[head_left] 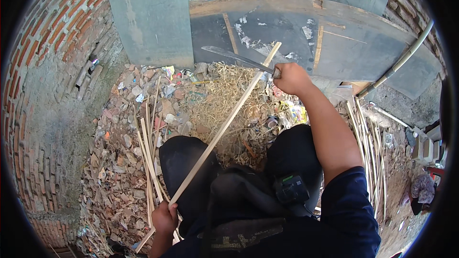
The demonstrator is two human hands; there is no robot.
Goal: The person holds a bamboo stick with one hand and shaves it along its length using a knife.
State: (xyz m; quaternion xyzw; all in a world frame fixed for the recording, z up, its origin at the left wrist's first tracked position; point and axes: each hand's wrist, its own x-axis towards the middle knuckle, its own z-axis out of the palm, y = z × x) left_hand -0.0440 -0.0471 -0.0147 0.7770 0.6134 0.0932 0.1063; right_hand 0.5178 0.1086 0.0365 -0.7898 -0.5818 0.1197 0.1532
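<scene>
Left of the left grip, a tall brick wall, partly covered in worn plaster. Beyond the right grip, large grey panels, scuffed and streaked. Around and below both grips, ground strewn with rubble and scraps. Between the grips, bent knees in dark trousers. To the left of the right grip, down on the ground, a spread of pale curled shavings. Outward from the right grip, past the forearm, a large bundle of strips; just beside the left grip, a smaller bundle. Slanting from the left grip up past the right one, a long pale strip, clasped by the left grip near its lower end. Wrapped in the right grip by its handle, a long knife, blade pointing left and crossing the strip near its far end. Seemingly mid-shaving: much already pared, judging by the curls, with this strip apparently unfinished. Impossible to tell finished from untouched strips in either bundle.
</scene>
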